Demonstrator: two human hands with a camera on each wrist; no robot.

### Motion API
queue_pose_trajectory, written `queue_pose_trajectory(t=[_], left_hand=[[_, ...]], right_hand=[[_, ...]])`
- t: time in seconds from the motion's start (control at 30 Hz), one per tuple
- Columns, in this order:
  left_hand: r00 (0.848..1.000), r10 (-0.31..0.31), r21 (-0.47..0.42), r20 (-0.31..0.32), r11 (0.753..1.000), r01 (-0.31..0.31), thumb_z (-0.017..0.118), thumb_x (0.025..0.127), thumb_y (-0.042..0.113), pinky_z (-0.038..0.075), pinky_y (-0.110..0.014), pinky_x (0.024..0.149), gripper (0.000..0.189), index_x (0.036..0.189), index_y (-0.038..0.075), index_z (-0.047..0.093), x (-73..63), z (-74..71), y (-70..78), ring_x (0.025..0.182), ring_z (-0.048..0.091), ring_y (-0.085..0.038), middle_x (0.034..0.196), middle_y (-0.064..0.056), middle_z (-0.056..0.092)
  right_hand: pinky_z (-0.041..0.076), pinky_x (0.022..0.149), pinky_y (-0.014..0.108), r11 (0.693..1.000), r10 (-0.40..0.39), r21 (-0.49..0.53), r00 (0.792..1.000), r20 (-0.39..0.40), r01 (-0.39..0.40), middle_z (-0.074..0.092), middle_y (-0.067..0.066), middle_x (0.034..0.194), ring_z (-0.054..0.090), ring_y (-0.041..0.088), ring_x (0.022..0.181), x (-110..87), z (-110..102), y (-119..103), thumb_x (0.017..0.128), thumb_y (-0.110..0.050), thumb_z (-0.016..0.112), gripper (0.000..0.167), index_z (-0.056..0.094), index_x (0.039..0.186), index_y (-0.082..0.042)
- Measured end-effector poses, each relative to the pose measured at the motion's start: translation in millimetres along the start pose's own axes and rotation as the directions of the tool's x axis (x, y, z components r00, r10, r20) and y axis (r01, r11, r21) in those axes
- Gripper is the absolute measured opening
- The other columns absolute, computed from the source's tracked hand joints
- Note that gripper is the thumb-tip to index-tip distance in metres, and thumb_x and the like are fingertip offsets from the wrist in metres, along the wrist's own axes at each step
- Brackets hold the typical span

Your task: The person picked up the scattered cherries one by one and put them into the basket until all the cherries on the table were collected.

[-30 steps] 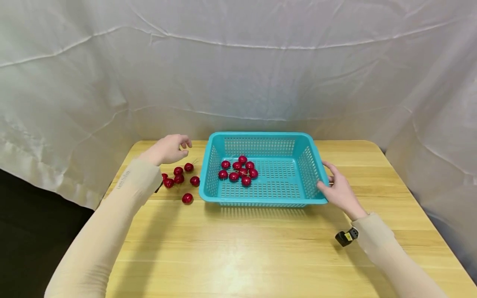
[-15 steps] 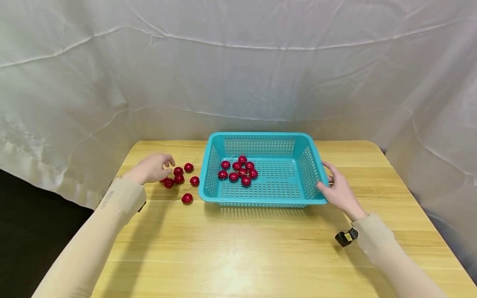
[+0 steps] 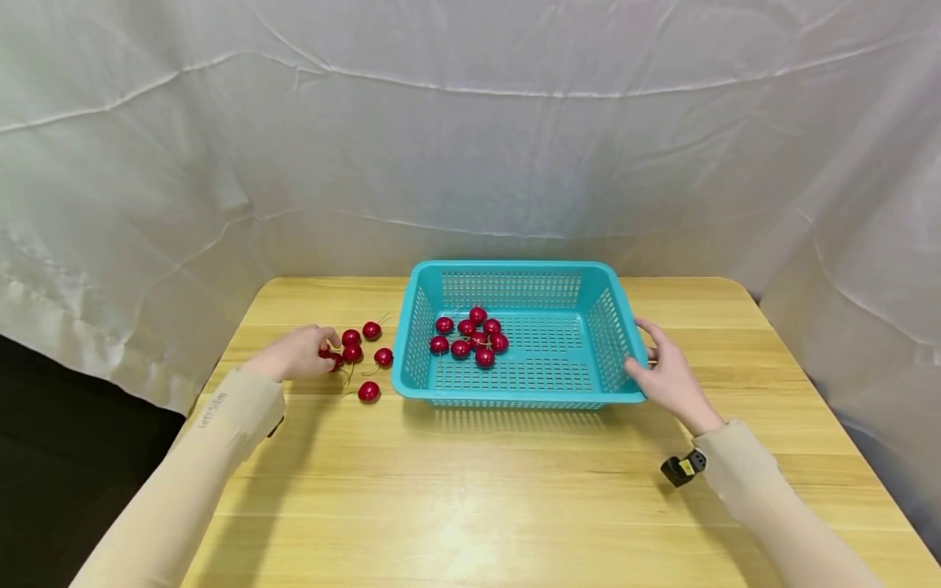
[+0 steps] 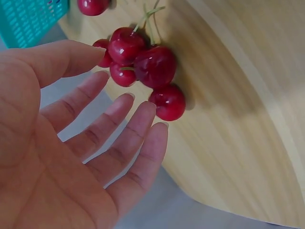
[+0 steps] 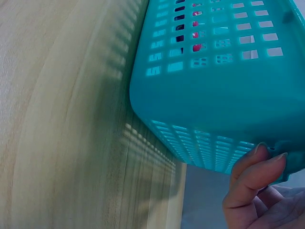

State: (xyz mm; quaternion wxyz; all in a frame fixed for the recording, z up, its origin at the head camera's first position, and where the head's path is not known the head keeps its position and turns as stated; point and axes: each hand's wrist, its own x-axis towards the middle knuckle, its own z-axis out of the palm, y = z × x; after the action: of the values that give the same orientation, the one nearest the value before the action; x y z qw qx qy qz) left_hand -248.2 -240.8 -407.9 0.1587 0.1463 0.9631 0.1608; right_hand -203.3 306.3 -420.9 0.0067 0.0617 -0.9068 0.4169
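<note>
A turquoise perforated plastic basket [image 3: 515, 397] stands on the table, with several red cherries [image 3: 484, 358] gathered in its left half. My right hand [image 3: 672, 380] grips the basket's right end, thumb over the rim; the right wrist view shows curled fingers [image 5: 259, 179] under that edge. To the left of the basket lie several loose cherries [image 3: 369, 392] with thin green stems. My left hand [image 3: 297, 351] is at the leftmost of them, spread palm and half-bent fingers [image 4: 124, 152] beside a small cluster of cherries [image 4: 156, 67]. Its thumb and index tips stand apart.
The light wooden table [image 3: 470, 490] has a rounded edge on the left, close by the left hand. A pale grey cloth [image 3: 470, 147] hangs behind it. A small black device [image 3: 684, 468] sits at the right wrist.
My left hand has moved left and down from above the loose cherries to the leftmost ones. The right hand has stayed on the basket, and the basket has hardly moved.
</note>
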Motion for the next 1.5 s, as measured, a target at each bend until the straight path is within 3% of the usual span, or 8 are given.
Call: queue_pose_trajectory(t=[0.53, 0.8, 1.2, 1.5], left_hand=[[0.998, -0.031, -0.012, 0.050, 0.999, 0.032, 0.066, 0.091, 0.013, 0.051, -0.051, 0.088, 0.029, 0.117, 0.002, 0.061, 9.2, 15.9, -2.5, 0.099, 0.062, -0.032, 0.110, -0.022, 0.065], [0.997, -0.018, -0.015, 0.076, 1.000, 0.019, 0.066, 0.088, 0.011, 0.049, -0.042, 0.083, 0.028, 0.114, 0.001, 0.063, 7.7, 20.2, 1.7, 0.090, 0.057, -0.026, 0.103, -0.015, 0.065], [0.998, 0.000, 0.046, 0.067, 0.999, -0.003, 0.068, 0.085, 0.008, 0.050, -0.048, 0.089, 0.019, 0.103, 0.005, 0.067, 5.0, 29.6, 4.5, 0.099, 0.055, -0.029, 0.113, -0.017, 0.062], [0.999, -0.002, 0.076, 0.044, 0.997, -0.001, 0.065, 0.082, 0.002, 0.051, -0.045, 0.087, 0.023, 0.104, 0.006, 0.066, 9.2, 39.2, 3.4, 0.096, 0.055, -0.027, 0.106, -0.014, 0.061]], right_hand=[[0.061, 0.063, 0.033, 1.000, 0.010, -0.005, 1.000, 0.004, -0.010, 0.060, 0.043, 0.122, 0.072, 0.043, 0.093, 0.4, 0, 0, 0.096, -0.006, 0.051, 0.073, 0.018, 0.160, -0.002], [0.062, 0.064, 0.036, 1.000, 0.015, -0.013, 1.000, 0.000, -0.015, 0.061, 0.042, 0.121, 0.072, 0.042, 0.093, 0.7, 1, -1, 0.096, -0.006, 0.053, 0.072, 0.019, 0.160, -0.002], [0.061, 0.063, 0.034, 1.000, 0.013, 0.000, 1.000, -0.005, -0.013, 0.061, 0.042, 0.121, 0.072, 0.042, 0.093, 0.3, 1, -1, 0.096, -0.005, 0.052, 0.073, 0.019, 0.160, -0.003], [0.062, 0.064, 0.035, 1.000, 0.013, 0.003, 1.000, -0.004, -0.013, 0.060, 0.043, 0.123, 0.072, 0.043, 0.095, -0.1, 0, -2, 0.096, -0.006, 0.053, 0.073, 0.018, 0.160, -0.002]])
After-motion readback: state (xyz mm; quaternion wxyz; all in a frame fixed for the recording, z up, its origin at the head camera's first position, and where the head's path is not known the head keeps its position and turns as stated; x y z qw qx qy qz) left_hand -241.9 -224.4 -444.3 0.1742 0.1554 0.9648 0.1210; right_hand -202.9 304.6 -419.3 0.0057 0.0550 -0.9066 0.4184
